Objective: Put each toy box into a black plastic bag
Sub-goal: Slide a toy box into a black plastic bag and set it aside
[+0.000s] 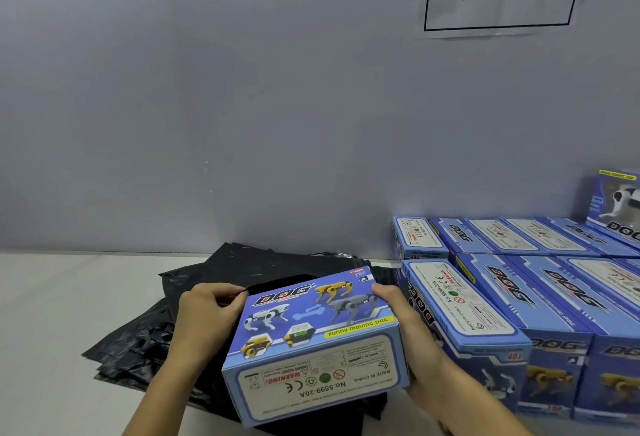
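A: Lower left of centre, left hand (204,311) pinches the mouth edge of the top black bag (194,283) on the bench (52,297).
B: And the box?
A: Toy box (311,338) at bottom centre, far end at the opening. Right hand (405,324) has its grip curled round the right side.
B: Lift the edge higher, feed it corner-first. Stacked boxes (519,297) wait lower right.

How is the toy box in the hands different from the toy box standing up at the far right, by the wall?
The held toy box is tilted, gripped by the right hand, over the black bags; the upright toy box stands atop the stacked boxes. The held one's face shows three dogs, the upright one's a white dog. Both are blue "DOG" boxes.
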Available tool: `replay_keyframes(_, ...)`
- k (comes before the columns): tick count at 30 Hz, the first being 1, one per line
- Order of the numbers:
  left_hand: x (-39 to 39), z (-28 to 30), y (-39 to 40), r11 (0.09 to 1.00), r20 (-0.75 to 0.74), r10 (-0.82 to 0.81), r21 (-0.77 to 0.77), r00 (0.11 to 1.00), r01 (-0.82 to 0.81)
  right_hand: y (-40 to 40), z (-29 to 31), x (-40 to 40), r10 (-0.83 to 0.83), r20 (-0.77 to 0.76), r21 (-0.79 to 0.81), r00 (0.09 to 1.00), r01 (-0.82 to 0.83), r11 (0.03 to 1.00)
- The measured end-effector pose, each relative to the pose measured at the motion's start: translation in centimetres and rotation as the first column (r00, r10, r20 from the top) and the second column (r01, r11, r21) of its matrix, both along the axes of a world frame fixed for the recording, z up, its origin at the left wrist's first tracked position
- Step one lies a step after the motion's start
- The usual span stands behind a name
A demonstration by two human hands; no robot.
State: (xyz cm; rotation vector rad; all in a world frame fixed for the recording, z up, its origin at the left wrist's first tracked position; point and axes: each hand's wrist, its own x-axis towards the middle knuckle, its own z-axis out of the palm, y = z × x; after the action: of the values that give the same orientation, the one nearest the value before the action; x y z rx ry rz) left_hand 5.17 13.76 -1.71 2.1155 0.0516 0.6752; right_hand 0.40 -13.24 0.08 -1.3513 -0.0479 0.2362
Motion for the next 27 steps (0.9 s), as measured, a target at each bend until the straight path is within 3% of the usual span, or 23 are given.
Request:
replay_keyframes(10,-0.2,0.8,-1.1,0.97,0.144,-0.066,0.241,0.987,0.03,0.5,-0.7,0.2,-0.247,0.092,-0.055,0.965,0.253,0.966)
replay_keyframes(17,-0.3,1.0,-0.4,0.971,0.178,-0.066,0.239,0.982,0.022,0.9,-0.5,0.2,-0.263,0.149,-0.025,0.953,0.269,0.963)
replay_keyframes(27,-0.2,0.3,-2.6,0.979,0.302,-0.02,0.199,0.953,-0.043,2.0,-0.9,-0.7,-0.4,0.249,-0.018,0.882,0.418,0.908)
